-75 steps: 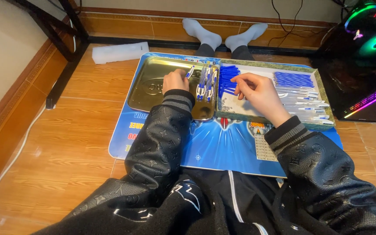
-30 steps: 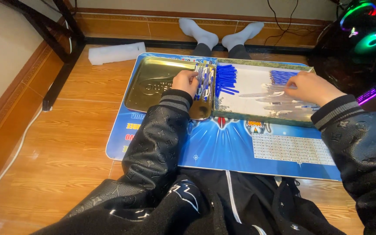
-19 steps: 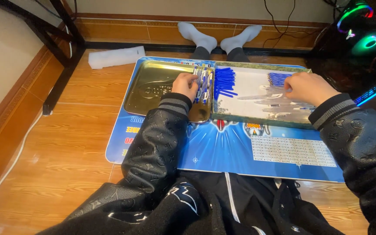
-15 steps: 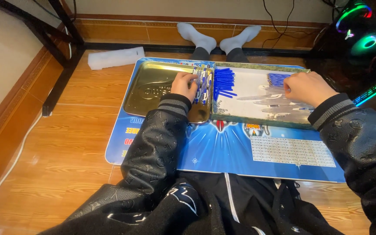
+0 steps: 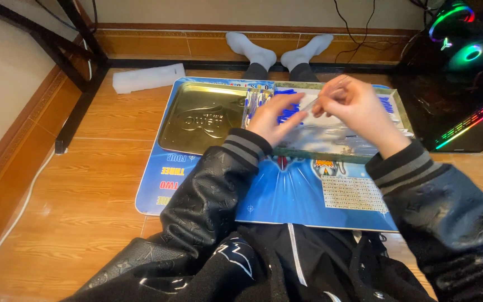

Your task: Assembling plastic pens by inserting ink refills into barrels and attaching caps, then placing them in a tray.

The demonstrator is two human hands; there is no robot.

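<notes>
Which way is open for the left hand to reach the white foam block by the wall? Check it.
Probably yes: the left hand is over the gold metal tray, and only bare wooden floor separates that tray from the white foam block.

We are holding both hands raised close together: our left hand (image 5: pixel 275 117) half open, our right hand (image 5: pixel 353 106) pinching its fingertips (sleeves at both wrists).

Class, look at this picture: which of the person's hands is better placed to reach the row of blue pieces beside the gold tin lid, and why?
Probably the left hand: it hovers right beside the blue pieces at the gold tin lid. The right hand is farther right, its fingers pinching a thin stick.
</notes>
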